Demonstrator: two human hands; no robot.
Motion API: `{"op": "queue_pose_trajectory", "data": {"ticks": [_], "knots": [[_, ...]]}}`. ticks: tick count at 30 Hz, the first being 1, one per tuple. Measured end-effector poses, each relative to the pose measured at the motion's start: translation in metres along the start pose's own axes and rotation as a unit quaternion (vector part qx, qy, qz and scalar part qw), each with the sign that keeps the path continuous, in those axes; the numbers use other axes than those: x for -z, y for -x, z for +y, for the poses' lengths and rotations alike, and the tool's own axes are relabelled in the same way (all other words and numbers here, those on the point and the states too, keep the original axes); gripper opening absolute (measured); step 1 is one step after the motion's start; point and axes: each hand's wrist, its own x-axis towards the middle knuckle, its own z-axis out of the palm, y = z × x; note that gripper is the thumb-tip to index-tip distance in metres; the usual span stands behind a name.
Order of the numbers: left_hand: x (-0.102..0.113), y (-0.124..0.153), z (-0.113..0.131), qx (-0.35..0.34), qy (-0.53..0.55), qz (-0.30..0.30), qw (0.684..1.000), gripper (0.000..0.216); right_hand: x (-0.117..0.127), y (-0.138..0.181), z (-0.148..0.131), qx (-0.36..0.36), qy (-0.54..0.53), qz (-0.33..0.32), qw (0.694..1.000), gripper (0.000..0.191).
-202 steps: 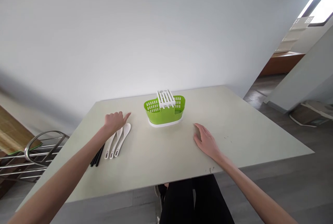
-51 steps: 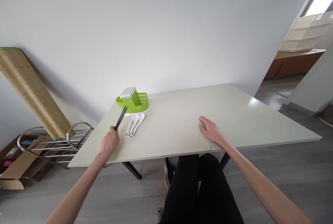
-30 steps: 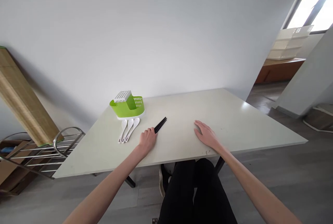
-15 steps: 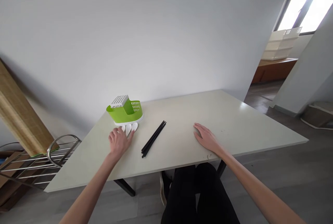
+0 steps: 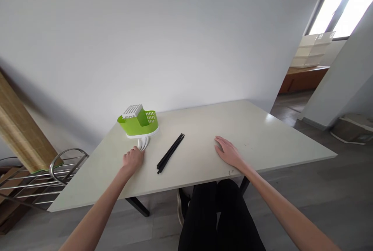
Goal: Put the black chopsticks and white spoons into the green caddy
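Note:
My left hand [image 5: 133,160] is closed around the handles of several white spoons [image 5: 143,142], whose bowls stick out past my fingers, bunched together and turned on edge. Just behind them stands a green and white cutlery holder [image 5: 138,122] with a slotted white top on its left part and a lattice wall on its right. A bundle of black chopsticks [image 5: 170,153] lies slantwise on the table, right of the spoons and apart from both hands. My right hand [image 5: 229,153] rests flat on the tabletop with its fingers stretched out, holding nothing.
The pale table [image 5: 201,122] reaches back to a white wall [image 5: 186,41]. Left of it are a metal rack [image 5: 43,189] and a rolled bamboo mat [image 5: 23,126] leaning on the wall. My legs [image 5: 218,220] are under the front edge.
My left fingers have closed on the spoons, which lay fanned flat before and are now gathered and tilted. My right hand stays in place on the table. The view has shifted slightly.

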Motion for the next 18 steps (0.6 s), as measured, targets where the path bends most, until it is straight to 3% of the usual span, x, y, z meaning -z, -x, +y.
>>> {"op": "queue_pose_trajectory", "data": {"ticks": [4,9,13,18], "knots": [[0.003,0.009,0.008,-0.037,-0.013,0.003,0.999,0.038,0.0,-0.001,-0.001,0.002,-0.001,0.002,1.0,0.057],[0.013,0.022,0.029,-0.089,-0.018,0.023,0.996,0.038,0.0,-0.002,-0.001,0.003,-0.007,0.011,1.0,0.055],[0.023,0.04,0.073,-0.15,0.007,0.05,0.987,0.043,0.0,-0.003,0.001,0.0,-0.007,0.012,1.0,0.055],[0.025,0.065,0.142,-0.229,0.02,0.031,0.973,0.037,-0.001,-0.005,0.003,0.002,-0.01,0.012,1.0,0.054]]}}
